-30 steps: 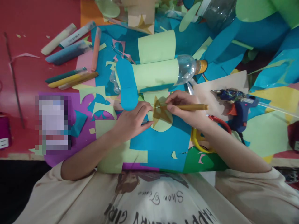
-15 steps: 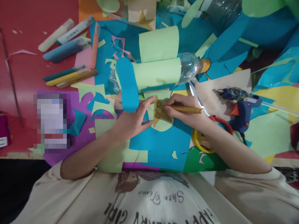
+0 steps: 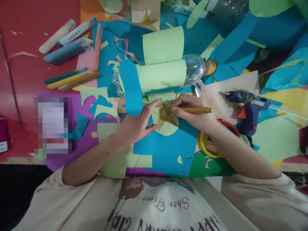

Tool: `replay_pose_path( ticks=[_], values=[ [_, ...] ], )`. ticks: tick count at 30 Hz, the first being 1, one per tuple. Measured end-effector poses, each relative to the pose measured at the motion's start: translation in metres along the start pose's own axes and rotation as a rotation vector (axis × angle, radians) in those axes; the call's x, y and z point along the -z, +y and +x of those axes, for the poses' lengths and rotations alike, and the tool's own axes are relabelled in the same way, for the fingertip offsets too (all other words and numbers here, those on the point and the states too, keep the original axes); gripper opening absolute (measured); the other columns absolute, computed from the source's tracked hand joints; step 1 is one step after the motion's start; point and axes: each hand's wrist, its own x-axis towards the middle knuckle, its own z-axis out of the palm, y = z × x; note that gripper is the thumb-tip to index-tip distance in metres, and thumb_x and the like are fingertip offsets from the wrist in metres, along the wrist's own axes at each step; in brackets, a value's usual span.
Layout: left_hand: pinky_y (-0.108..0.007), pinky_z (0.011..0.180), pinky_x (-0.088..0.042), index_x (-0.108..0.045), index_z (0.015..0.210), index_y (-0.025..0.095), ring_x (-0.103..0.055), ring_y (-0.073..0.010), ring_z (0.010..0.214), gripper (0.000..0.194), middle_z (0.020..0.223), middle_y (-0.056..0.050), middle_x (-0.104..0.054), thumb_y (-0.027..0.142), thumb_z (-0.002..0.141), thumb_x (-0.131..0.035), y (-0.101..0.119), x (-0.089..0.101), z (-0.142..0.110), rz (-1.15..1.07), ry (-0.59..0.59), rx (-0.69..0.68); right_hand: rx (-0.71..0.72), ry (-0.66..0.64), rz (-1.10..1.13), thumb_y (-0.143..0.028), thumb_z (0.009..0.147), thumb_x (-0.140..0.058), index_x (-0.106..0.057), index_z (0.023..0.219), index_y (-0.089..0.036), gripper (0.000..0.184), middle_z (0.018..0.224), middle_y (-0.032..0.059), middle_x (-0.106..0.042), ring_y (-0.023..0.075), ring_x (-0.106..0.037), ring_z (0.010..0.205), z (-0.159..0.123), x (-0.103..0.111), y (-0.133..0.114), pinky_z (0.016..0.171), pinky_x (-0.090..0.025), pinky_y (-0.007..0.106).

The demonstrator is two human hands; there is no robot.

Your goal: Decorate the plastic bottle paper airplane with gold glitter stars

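Note:
A mustard-yellow paper star [image 3: 168, 118] lies on a pale green paper piece with a rounded end [image 3: 167, 131]. My left hand [image 3: 134, 125] touches two of the star's points at its left side, index fingertip above and thumb below, the fingers spread apart. In my right hand [image 3: 192, 110] a mustard-yellow marker [image 3: 198, 110] is pinched, its writing end over the star. A small pale spot shows near the star's middle. Just beyond my hands lies a plastic bottle [image 3: 194, 71] wrapped in pale green paper [image 3: 162, 75], with a blue rounded paper strip [image 3: 132, 86] across its base end.
Several markers [image 3: 69, 51] lie at the back left, near a blurred-out phone [image 3: 53, 125]. To the right are a blue glue gun [image 3: 251, 117] and scissors with red and yellow handles [image 3: 204, 149], partly under my right forearm. Paper scraps [image 3: 106, 112] cover much of the table.
My right hand and the marker have shifted slightly right, uncovering more of the pale spot on the star. My left hand stays in place.

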Motion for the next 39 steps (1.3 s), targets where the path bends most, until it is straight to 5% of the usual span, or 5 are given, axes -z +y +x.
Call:
replay_pose_path(
  ticks=[18, 28, 39],
  values=[
    [-0.022, 0.058, -0.054, -0.018, 0.15, 0.03, -0.07, -0.0215, 0.091, 0.065, 0.141, -0.014, -0.056, 0.038, 0.098, -0.057, 0.001, 0.001, 0.0, -0.011, -0.038, 0.033, 0.0, -0.155, -0.023, -0.018, 0.086, -0.061, -0.048, 0.06, -0.02, 0.029, 0.058, -0.0037, -0.048, 0.0077, -0.039, 0.052, 0.0, 0.003, -0.005, 0.048, -0.031, 0.023],
    [-0.021, 0.055, -0.054, -0.021, 0.149, 0.029, -0.07, -0.0206, 0.091, 0.064, 0.138, -0.013, -0.058, 0.033, 0.097, -0.059, 0.002, 0.001, 0.0, 0.002, -0.017, 0.023, 0.048, 0.014, -0.061, -0.025, 0.089, -0.06, -0.058, 0.073, -0.021, 0.017, 0.066, -0.0016, -0.059, 0.0117, -0.051, 0.06, -0.002, 0.001, 0.003, 0.055, -0.038, 0.025],
    [-0.02, 0.053, -0.053, -0.023, 0.15, 0.029, -0.07, -0.0209, 0.092, 0.064, 0.138, -0.013, -0.058, 0.035, 0.097, -0.059, 0.002, 0.002, 0.0, 0.003, -0.038, 0.033, -0.077, -0.166, -0.013, -0.018, 0.082, -0.059, -0.047, 0.059, -0.02, 0.026, 0.057, -0.0019, -0.049, 0.0101, -0.04, 0.055, 0.0, 0.005, -0.01, 0.049, -0.03, 0.025]
  ],
)
